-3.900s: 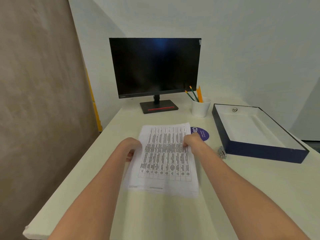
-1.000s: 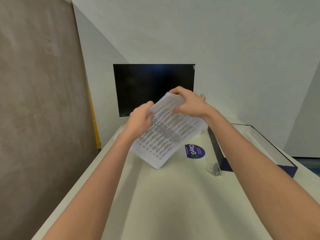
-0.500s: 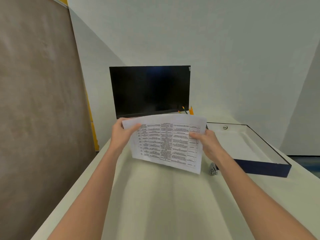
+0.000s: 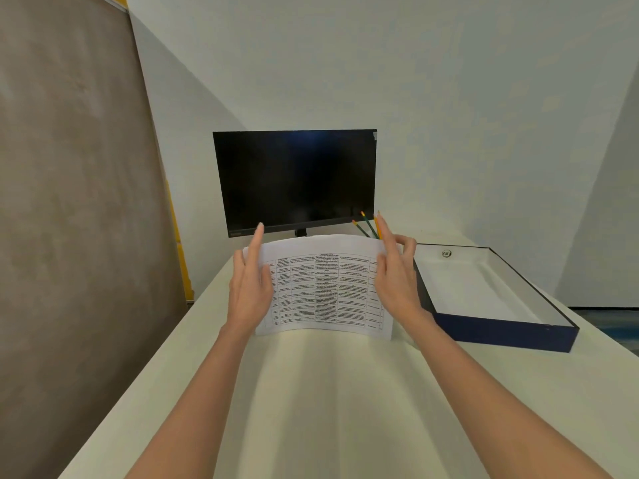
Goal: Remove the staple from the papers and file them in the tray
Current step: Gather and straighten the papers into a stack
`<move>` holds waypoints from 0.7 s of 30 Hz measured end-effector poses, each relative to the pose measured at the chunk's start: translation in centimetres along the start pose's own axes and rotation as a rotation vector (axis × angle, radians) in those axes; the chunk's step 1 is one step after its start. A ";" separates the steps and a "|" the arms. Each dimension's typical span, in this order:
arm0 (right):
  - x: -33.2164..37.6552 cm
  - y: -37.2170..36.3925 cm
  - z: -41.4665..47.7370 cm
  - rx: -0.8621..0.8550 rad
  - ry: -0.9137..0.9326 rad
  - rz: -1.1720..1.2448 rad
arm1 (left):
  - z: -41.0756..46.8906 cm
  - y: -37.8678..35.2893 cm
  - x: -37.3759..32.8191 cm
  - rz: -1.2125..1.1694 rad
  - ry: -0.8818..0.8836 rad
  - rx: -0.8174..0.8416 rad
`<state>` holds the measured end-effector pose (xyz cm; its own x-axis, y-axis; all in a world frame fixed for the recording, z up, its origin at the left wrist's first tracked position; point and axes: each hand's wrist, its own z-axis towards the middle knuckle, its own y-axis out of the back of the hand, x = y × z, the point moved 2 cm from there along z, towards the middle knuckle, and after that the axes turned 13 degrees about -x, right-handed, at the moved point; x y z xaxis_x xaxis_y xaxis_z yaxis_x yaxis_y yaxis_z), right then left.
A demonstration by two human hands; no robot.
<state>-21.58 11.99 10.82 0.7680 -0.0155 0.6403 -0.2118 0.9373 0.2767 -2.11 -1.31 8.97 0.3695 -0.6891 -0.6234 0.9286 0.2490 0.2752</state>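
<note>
Fingers (image 4: 257, 243) straight against bowed, printed white papers (image 4: 325, 288) on edge.

Illegible print on papers (image 4: 323, 288), monitor (image 4: 294, 181) base hidden behind
</note>
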 end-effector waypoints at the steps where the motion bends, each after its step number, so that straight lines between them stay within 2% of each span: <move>1: -0.1 0.0 -0.1 0.003 0.013 -0.020 | -0.1 -0.1 0.3 0.014 -0.004 0.004; 13: -0.4 -0.6 -0.1 0.011 -0.043 0.000 | -0.1 -0.3 1.0 0.020 0.076 -0.006; 17: -0.3 -0.7 -0.1 0.017 -0.053 0.010 | 0.2 -0.4 0.7 0.007 0.039 0.008; 21: -0.7 -0.8 -0.1 0.001 -0.143 0.064 | 0.6 -0.4 1.1 0.006 0.037 -0.024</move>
<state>-21.89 11.26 10.08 0.6587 -0.0051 0.7524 -0.2587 0.9375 0.2328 -2.07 -2.58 8.58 0.3758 -0.6622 -0.6483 0.9267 0.2698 0.2616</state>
